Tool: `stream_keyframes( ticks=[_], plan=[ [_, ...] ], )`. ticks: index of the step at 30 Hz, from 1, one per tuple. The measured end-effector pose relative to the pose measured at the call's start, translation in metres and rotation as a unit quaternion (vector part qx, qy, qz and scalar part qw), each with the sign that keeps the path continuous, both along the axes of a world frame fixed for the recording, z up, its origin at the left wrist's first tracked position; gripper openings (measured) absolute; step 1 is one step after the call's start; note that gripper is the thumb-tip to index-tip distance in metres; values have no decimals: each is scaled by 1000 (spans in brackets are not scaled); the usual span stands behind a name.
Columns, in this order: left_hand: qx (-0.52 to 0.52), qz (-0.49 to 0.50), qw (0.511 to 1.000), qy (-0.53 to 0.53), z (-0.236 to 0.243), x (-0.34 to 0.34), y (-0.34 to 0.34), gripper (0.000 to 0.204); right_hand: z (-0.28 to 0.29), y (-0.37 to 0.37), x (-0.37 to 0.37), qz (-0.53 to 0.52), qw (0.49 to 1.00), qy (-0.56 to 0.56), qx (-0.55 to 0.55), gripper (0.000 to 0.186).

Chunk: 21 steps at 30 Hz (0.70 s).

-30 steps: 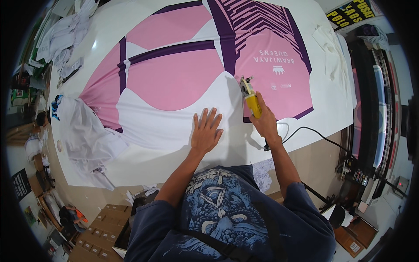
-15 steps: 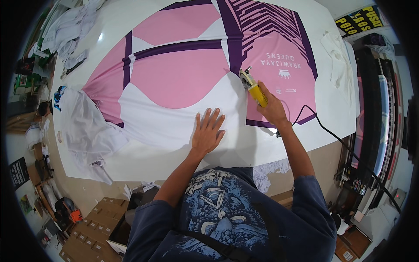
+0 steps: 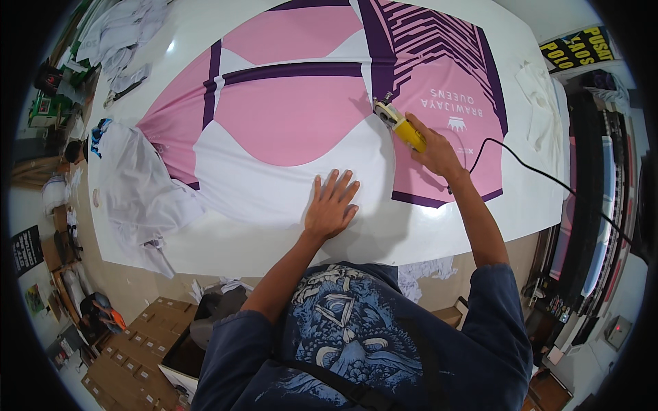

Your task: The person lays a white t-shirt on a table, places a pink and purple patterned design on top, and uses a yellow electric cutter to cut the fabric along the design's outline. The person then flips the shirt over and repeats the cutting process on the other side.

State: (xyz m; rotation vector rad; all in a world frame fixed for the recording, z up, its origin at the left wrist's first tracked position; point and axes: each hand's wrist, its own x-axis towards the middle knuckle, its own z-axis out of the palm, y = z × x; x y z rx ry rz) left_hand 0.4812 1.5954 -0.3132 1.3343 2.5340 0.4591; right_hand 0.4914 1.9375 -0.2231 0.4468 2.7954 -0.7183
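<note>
Printed fabric in pink, white and purple (image 3: 288, 120) lies spread over the white table. My right hand (image 3: 437, 152) is closed around the yellow body of a handheld electric fabric cutter (image 3: 410, 135). The cutter's metal head meets the cloth at the purple strip, where the white part joins the pink jersey panel (image 3: 439, 178) on the right. White lettering and a crown print mark that panel. Flat on the white part of the fabric rests my left hand (image 3: 330, 209), fingers spread. A black cord (image 3: 528, 159) trails from beside my right wrist toward the right.
Crumpled white cloth (image 3: 140, 185) lies at the table's left end, with more white fabric (image 3: 123, 34) at the far left. Another white piece (image 3: 538, 109) sits near the right edge. Cardboard boxes (image 3: 137, 356) stand on the floor at lower left. Fabric rolls (image 3: 582, 198) stand at right.
The cutter in my right hand has moved slightly farther away and left over the cloth, up to the purple strip. My left hand stays flat on the fabric. The whole view has shifted slightly.
</note>
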Motion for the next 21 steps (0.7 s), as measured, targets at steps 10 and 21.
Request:
stream_keyframes(
  ticks=[10,21],
  plan=[
    [8,-6,1000,10,1,0,-2,62,-2,3,-20,34,999,8,-12,94],
    [72,42,996,-2,-5,-12,-9,69,-3,-83,34,-184,980,11,-79,99]
  ],
)
